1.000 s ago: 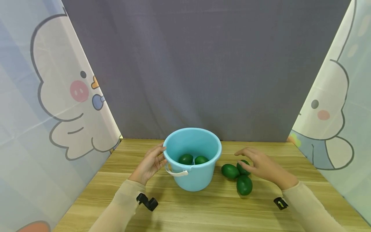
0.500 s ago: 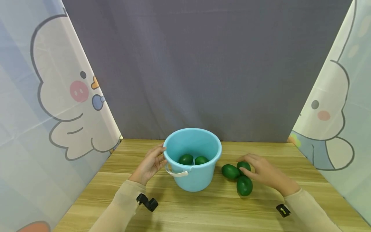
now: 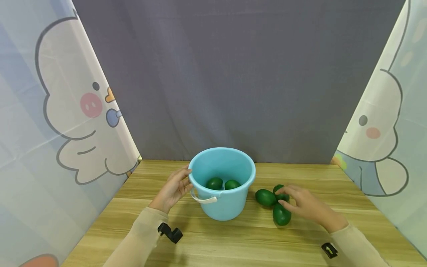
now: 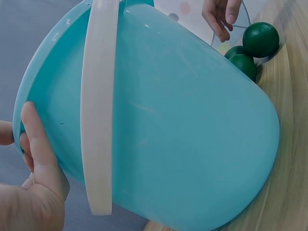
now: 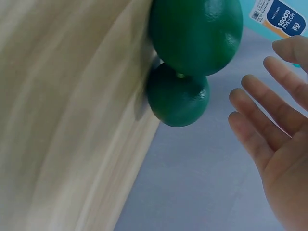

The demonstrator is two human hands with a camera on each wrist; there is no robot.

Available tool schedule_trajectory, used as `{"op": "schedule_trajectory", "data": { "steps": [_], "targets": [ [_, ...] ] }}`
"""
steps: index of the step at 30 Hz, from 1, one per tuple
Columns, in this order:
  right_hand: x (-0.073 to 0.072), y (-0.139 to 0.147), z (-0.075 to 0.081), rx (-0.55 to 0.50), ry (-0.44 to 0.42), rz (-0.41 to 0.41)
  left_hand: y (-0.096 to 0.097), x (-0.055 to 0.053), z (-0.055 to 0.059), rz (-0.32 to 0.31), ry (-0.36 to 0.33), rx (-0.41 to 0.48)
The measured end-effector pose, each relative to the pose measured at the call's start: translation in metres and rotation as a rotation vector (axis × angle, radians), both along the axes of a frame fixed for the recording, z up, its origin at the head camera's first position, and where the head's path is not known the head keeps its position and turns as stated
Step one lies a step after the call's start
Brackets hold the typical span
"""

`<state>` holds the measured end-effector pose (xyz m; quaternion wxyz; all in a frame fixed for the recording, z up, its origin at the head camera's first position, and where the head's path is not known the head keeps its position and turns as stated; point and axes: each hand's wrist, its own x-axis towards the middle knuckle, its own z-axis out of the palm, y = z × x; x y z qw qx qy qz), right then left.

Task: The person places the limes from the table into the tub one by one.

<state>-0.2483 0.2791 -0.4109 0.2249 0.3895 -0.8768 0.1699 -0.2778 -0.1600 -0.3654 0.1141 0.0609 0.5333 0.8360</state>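
Observation:
A light blue bucket (image 3: 224, 204) with a white handle (image 3: 204, 200) stands on the table. My left hand (image 3: 171, 189) holds its left rim, with a finger along the outer wall in the left wrist view. Inside the bucket lie two glossy dark green oval fruits, a left one (image 3: 214, 183) and a right one (image 3: 231, 184). Three more sit close together to its right: a left fruit (image 3: 265, 197), a front fruit (image 3: 281, 214) and a back fruit (image 3: 278, 188), partly covered by my right hand (image 3: 305, 204). That hand hovers over them, fingers spread and holding nothing.
The wooden table (image 3: 213, 244) reaches back to a grey curtain (image 3: 213, 81). Cartoon-printed cloths hang along both sides, one on the left (image 3: 30, 178) and one on the right (image 3: 413, 155). A printed label (image 5: 284, 18) shows on the bucket in the right wrist view.
My right hand has come down and slightly nearer to me, over the back and front fruits. The left hand and the bucket have hardly moved.

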Motion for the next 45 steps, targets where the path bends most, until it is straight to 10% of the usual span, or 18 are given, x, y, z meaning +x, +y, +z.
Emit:
{"op": "schedule_trajectory", "data": {
  "steps": [45],
  "targets": [
    [0.01,0.001,-0.021,0.059,-0.31,-0.067,-0.001,-0.001,0.0,-0.012,0.007,0.008]
  ]
}}
